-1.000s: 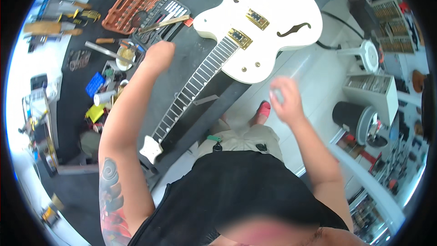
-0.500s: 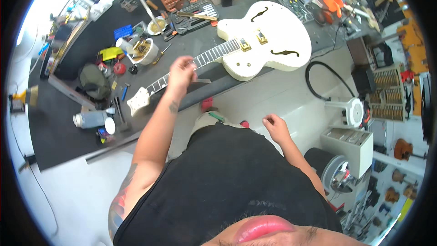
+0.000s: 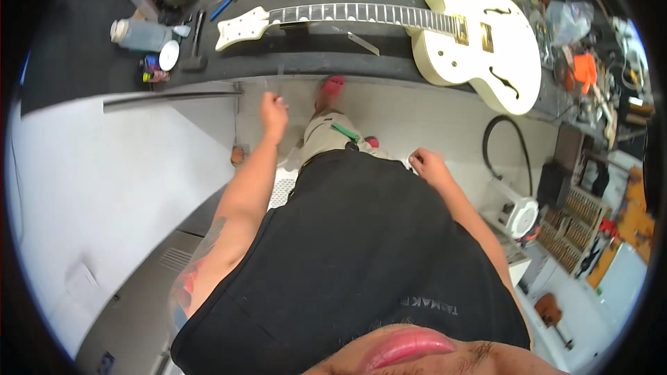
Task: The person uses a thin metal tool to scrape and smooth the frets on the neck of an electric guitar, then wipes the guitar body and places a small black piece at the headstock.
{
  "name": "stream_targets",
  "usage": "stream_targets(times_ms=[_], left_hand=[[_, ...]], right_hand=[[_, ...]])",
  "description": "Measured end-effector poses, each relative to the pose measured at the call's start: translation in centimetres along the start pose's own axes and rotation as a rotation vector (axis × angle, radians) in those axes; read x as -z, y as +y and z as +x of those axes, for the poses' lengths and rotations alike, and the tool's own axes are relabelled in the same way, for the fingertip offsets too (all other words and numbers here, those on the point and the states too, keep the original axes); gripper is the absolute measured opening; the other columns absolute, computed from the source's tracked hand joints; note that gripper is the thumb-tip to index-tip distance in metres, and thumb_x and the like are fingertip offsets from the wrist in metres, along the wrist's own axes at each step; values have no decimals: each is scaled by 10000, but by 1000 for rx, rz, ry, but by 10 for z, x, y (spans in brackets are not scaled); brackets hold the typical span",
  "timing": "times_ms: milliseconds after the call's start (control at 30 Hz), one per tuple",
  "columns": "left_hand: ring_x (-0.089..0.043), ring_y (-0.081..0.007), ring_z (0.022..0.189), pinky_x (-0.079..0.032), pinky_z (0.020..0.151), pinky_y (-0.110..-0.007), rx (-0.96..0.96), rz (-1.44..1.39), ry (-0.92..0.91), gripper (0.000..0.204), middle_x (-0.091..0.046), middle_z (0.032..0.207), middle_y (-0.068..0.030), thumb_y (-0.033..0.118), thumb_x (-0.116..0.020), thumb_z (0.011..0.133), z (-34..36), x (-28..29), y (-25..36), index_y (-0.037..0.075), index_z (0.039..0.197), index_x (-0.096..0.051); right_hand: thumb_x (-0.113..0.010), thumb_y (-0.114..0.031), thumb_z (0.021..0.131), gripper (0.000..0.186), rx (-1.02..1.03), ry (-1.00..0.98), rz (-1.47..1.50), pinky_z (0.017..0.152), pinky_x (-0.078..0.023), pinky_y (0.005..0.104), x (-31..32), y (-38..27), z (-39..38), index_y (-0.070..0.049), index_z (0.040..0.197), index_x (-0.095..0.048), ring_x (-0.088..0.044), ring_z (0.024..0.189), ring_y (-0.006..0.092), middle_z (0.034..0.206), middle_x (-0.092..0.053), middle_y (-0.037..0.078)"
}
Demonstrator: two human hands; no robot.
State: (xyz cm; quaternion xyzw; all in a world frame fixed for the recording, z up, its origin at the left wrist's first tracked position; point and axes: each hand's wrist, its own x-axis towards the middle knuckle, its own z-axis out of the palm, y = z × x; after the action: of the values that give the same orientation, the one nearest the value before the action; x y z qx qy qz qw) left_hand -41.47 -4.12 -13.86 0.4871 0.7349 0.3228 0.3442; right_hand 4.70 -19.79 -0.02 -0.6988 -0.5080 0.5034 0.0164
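Guitar [image 3: 474, 61] on workbench [image 3: 251, 61], ahead of left grip [image 3: 275, 117] and right grip [image 3: 429, 165], touching neither, both curled, whether closed unclear

Legible marking: one line of lettering [image 3: 429, 305] on the chest of the black sleeveless top [image 3: 333, 257], lower right of centre in the frame. Characters: block capitals, pale grey on black, arranged in a single short row, slightly sloped. Small multicoloured item [image 3: 153, 69], upper left of the frame: surface detail too small to read. Pale sheet [image 3: 83, 279], lower left of the frame: nothing legible.
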Motion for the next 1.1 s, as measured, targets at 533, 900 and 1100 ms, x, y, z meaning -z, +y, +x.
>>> stream_targets(times_ms=[533,900,1100], left_hand=[[-688,-462,967,-567,854,-536,-357,231,49,113,-696,994,-196,25,-772,910,-42,-22,40,43,992,-696],[-733,-227,847,-603,794,-423,39,-56,203,141,-781,969,-137,29,-749,949,39,28,-3,19,1089,-741],[-720,-396,1113,-571,975,-500,-674,407,-837,182,-735,1106,-163,67,-713,941,-62,-26,177,80,1102,-797]], right_hand=[[-682,-418,1070,417,128,12,-249,923,-598,509,13,22,27,-28,1197,-764,-776,1024,424,1087,-812,232],[-722,-362,1041,394,116,-2,-172,946,-592,521,23,5,-8,5,1170,-784,-771,1073,441,1088,-811,252],[-772,-354,1014,432,613,591,-378,992,-572,511,27,-54,-10,5,1254,-745,-752,1100,465,1145,-799,262]])
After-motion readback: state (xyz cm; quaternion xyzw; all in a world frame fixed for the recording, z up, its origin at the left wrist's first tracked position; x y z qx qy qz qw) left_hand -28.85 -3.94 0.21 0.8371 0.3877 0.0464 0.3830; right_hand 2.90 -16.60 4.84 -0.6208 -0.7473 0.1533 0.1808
